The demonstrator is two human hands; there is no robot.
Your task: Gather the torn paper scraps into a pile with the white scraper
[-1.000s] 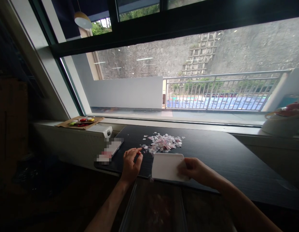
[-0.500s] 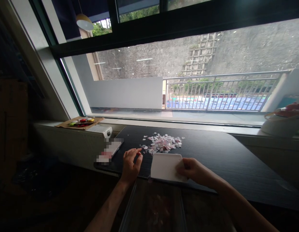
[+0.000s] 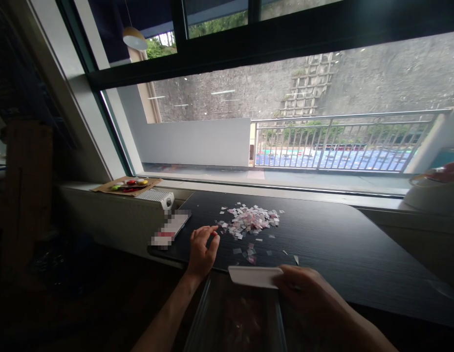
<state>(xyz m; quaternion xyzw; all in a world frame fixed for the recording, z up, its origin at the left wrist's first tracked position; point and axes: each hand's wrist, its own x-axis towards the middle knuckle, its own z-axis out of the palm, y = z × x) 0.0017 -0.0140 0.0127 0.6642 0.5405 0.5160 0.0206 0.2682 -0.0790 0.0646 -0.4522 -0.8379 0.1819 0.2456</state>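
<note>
My right hand (image 3: 300,286) grips a white flat scraper (image 3: 254,276), a thin rectangular panel with rounded corners. It is tilted nearly edge-on at the table's front edge, above a clear box (image 3: 280,322). Dim pinkish bits show inside that box. My left hand (image 3: 204,249) rests by the table edge with fingers loosely curved and the thumb apart. It lies just left of a heap of small white and pink paper-like pieces (image 3: 252,219). Several stray pieces (image 3: 250,254) are scattered between the heap and the scraper.
The dark table (image 3: 333,239) stands against a window sill. On its left edge lies a flat pale item (image 3: 173,229), partly pixelated. Farther left, a brown board (image 3: 105,187) with colourful objects sits near a white heater (image 3: 157,198). A pale container (image 3: 428,193) stands at right.
The scraper has moved down towards me and tipped from face-on to nearly edge-on, over the box. Scattered pieces now show where it was. The left hand stays about the same.
</note>
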